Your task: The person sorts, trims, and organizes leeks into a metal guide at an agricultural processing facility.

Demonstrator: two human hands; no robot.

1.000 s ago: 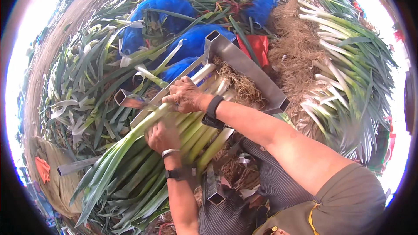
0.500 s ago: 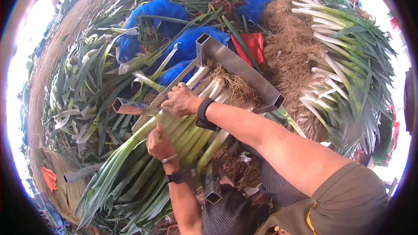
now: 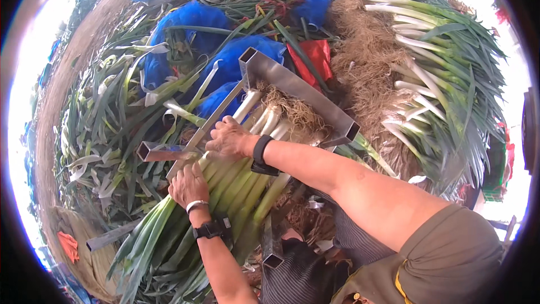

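Observation:
A bundle of long green onions (image 3: 239,183) lies in a metal frame (image 3: 298,91), white ends and brown roots toward the frame's far bar, dark leaves trailing to the lower left. My right hand (image 3: 228,137) is closed over the stalks near their pale lower part, by the frame's left bar. Just below it, my left hand (image 3: 190,184) has its fingers wrapped round the stalks at the bundle's left edge, where the leaves begin. Both hands hide part of the stalks beneath them.
A long row of green onions (image 3: 444,73) lies at the right, roots (image 3: 363,50) facing inward. Blue netting (image 3: 188,28) and a red sheet (image 3: 311,59) sit beyond the frame. Loose leaves (image 3: 107,129) cover the ground at left. Square metal tube ends (image 3: 151,152) stick out beside the bundle.
My left hand has moved up and left along the bundle, its fingers now over the stalks at the left edge. My right hand stays on the stalks. The whole view has shifted slightly.

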